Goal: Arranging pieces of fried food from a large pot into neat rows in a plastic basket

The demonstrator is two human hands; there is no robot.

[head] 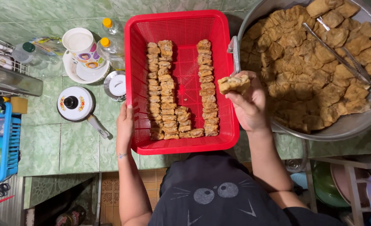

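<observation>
Right hand (249, 106) pinching fried tofu piece (234, 84), left hand (125, 127) steadying red basket (181, 25)

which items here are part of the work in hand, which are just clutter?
In use: red basket; rows of fried pieces; fried piece in right hand; left hand on basket edge; metal pan.
Idle: tongs; small lidded pot; oil bottles; mug; blue crate.
</observation>
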